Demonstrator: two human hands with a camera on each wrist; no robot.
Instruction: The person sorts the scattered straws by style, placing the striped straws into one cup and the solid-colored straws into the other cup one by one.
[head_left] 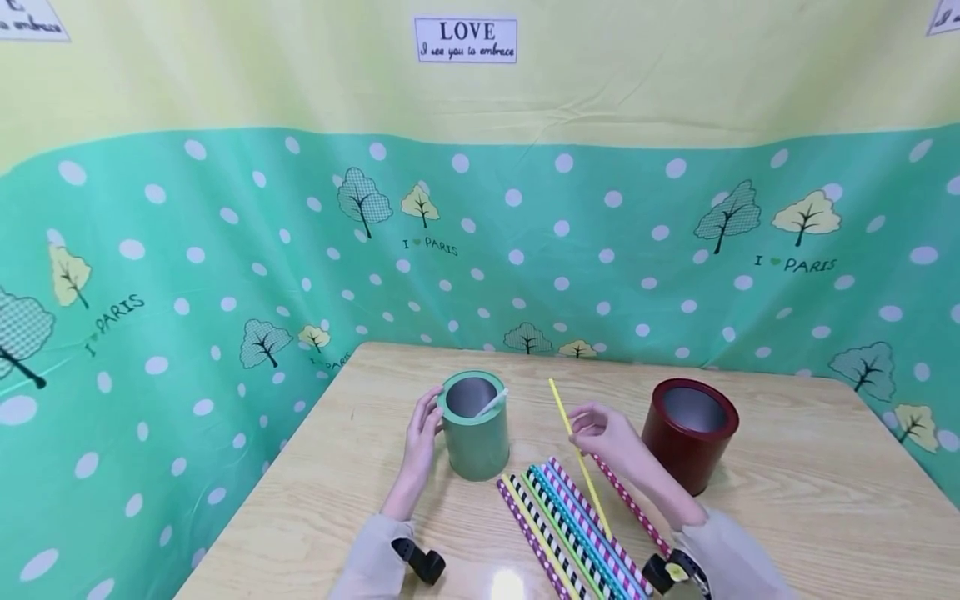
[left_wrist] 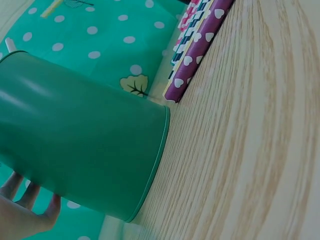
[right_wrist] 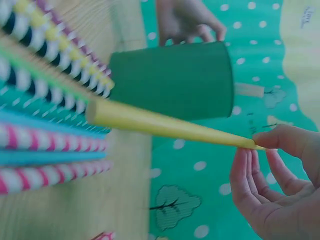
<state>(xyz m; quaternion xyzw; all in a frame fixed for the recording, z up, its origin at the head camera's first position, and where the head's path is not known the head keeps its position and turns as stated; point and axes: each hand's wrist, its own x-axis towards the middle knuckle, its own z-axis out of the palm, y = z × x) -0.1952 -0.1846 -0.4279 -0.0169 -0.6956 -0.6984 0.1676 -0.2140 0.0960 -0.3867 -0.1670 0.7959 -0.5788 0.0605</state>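
Observation:
My left hand (head_left: pixel 424 421) rests against the left side of a green canister (head_left: pixel 478 446), fingertips on its wall near the rim. A pale straw (head_left: pixel 492 403) leans in the canister, its end sticking out over the right rim. Between thumb and fingers my right hand (head_left: pixel 606 432) pinches a yellow straw (head_left: pixel 592 493) near its upper part. The straw slants with its lower end over a row of patterned paper straws (head_left: pixel 557 533). In the right wrist view the yellow straw (right_wrist: pixel 165 125) crosses in front of the green canister (right_wrist: pixel 170 82).
A dark red canister (head_left: pixel 688 433) stands on the wooden table (head_left: pixel 360 417) to the right, beside my right forearm. One pink dotted straw (head_left: pixel 633 507) lies apart from the row. A green dotted curtain (head_left: pixel 562 275) hangs behind the table.

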